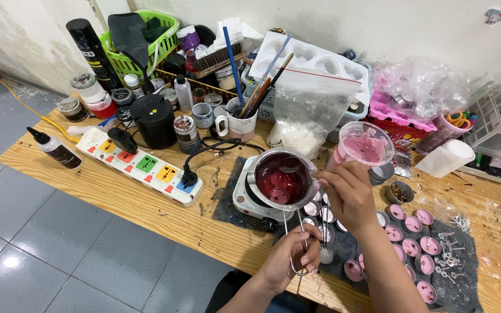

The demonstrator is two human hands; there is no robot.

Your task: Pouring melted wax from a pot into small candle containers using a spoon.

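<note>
A metal pot [260, 186] of dark red liquid sits on a small white hotplate [242, 200] at the table's middle. My left hand [288, 261] grips the pot's wire handle [293, 223] near the front edge. My right hand [346, 194] hovers at the pot's right rim, pinching the handle of a metal spoon [290, 166] whose bowl is over the liquid. Just behind that hand stands a clear plastic cup [366, 145] of pink wax. Several small round tins [411, 246] filled with pink wax lie on a dark mat to the right.
A white power strip [140, 165] with coloured sockets lies left of the hotplate, its black cord plugged in. Bottles, jars, a black pot, a mug of brushes [242, 123], a bag of white flakes [304, 124], heart moulds and baskets crowd the back. Loose wicks [447, 266] lie right.
</note>
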